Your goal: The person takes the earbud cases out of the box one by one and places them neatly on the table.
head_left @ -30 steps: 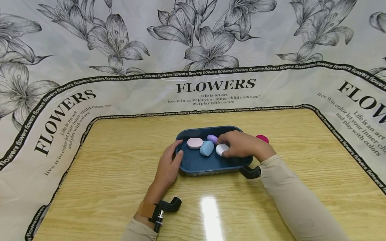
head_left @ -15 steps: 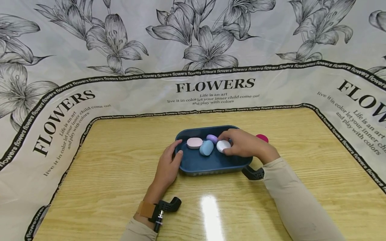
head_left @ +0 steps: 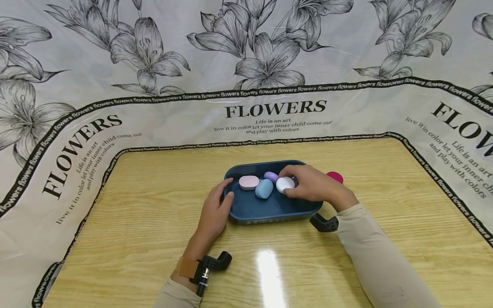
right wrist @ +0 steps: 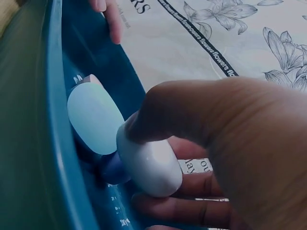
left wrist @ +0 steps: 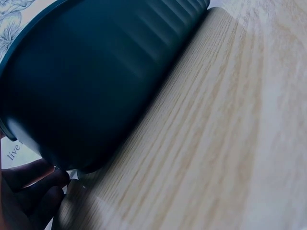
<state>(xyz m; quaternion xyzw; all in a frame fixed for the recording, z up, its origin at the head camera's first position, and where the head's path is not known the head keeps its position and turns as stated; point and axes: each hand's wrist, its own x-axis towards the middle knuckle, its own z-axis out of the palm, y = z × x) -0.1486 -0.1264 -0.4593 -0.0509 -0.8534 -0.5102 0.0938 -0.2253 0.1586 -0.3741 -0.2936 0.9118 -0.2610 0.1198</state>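
Observation:
My right hand (head_left: 317, 184) reaches into a dark blue plastic bin (head_left: 265, 220), pinching a smooth white egg-like oval (head_left: 285, 185). In the right wrist view the thumb presses on top of this glossy white oval (right wrist: 156, 165), with fingers along its far side. Beside it in the bin lie a light blue rounded piece (head_left: 264, 189), a small purple oval (head_left: 271, 176) and a pale pink oblong (head_left: 249, 183). My left hand (head_left: 215, 211) holds the bin's left end, thumb and index tips over the rim. Its other fingers (left wrist: 36, 191) curl against the outer wall.
A magenta round thing (head_left: 336, 177) shows beyond the bin's right end, partly behind my right wrist. The wooden table (head_left: 146, 239) spreads around, bordered by a flower-printed cloth (head_left: 275, 124). Black wrist cameras (head_left: 217, 261) stick out from both arms.
Between the earlier frames and now, my right hand draws back slightly and more of the white oval shows in its fingers. The left hand and the bin stay in place.

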